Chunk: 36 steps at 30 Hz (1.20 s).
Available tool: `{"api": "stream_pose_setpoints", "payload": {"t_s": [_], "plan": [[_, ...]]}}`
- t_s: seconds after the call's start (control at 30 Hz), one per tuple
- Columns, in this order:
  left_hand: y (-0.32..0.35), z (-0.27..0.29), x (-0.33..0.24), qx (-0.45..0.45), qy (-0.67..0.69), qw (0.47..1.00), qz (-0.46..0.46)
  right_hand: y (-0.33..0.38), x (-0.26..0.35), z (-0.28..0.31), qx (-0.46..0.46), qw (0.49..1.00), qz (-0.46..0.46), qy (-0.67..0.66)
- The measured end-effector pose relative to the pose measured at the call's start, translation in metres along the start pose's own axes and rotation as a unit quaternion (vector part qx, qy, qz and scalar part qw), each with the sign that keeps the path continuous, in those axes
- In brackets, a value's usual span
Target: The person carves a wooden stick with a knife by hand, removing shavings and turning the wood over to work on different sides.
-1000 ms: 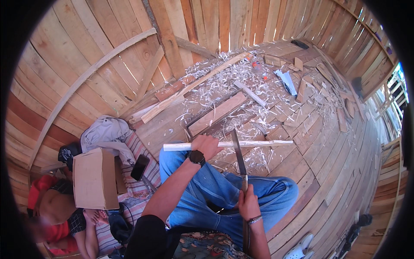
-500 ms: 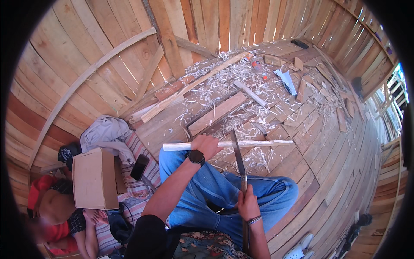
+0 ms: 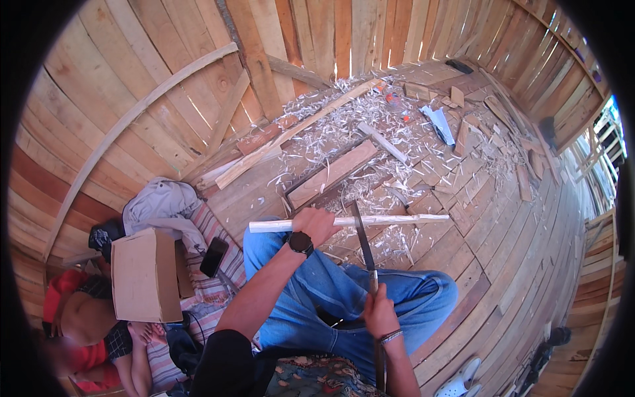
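A pale, whittled wooden stick (image 3: pixel 397 220) lies level in front of me, its left end over my raised left knee. My left hand (image 3: pixel 315 223), with a watch on its wrist, is closed around it left of the middle. In my right hand (image 3: pixel 381 312) is a long-handled knife (image 3: pixel 365 241), gripped just below the blade. Its dark straight blade points away from me, and its upper part meets the stick to the right of my left hand. The handle runs back along my right forearm.
Curled shavings (image 3: pixel 324 126) and offcuts litter the plank floor (image 3: pixel 489 311). Ahead lie a long plank (image 3: pixel 297 135) and a board (image 3: pixel 334 173). On the left are a cardboard box (image 3: pixel 142 274), a phone (image 3: pixel 213 257) and another person (image 3: pixel 92 317) lying down. A white clog (image 3: pixel 460 380) sits lower right.
The blade has shifted slightly to the left along the stick, toward my left hand. Both hands keep their grips.
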State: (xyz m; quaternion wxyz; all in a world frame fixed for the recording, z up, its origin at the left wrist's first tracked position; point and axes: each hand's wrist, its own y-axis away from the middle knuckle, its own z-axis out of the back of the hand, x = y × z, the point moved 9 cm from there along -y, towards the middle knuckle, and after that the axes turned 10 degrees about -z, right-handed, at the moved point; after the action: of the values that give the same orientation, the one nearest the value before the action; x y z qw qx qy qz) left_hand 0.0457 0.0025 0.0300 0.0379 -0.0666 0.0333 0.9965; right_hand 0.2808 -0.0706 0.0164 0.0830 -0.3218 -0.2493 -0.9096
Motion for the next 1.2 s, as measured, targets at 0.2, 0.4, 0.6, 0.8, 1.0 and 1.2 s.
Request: {"api": "stream_pose_setpoints", "payload": {"t_s": [0.2,0.4,0.6,0.8,1.0,1.2], "plan": [[0.002,-0.005,-0.007,-0.036,-0.010,0.999,-0.036,-0.050,0.029,-0.002,-0.021,0.998,0.058,0.005],[0.000,-0.012,-0.003,-0.012,-0.015,0.999,-0.035,-0.111,0.047,-0.015,-0.031,0.997,0.077,0.007],[-0.002,-0.007,0.000,-0.013,-0.006,1.000,-0.024,-0.061,0.036,0.039,-0.070,0.994,0.056,-0.057],[-0.002,-0.003,-0.002,0.004,-0.003,1.000,-0.012,-0.027,0.006,0.014,-0.033,0.997,0.053,-0.042],[-0.001,-0.003,0.000,-0.007,-0.006,1.000,-0.008,-0.023,0.005,0.002,-0.029,0.998,0.045,-0.043],[-0.001,-0.003,0.001,0.001,-0.005,1.000,-0.003,-0.016,0.007,0.003,-0.026,0.998,0.034,-0.048]]}}
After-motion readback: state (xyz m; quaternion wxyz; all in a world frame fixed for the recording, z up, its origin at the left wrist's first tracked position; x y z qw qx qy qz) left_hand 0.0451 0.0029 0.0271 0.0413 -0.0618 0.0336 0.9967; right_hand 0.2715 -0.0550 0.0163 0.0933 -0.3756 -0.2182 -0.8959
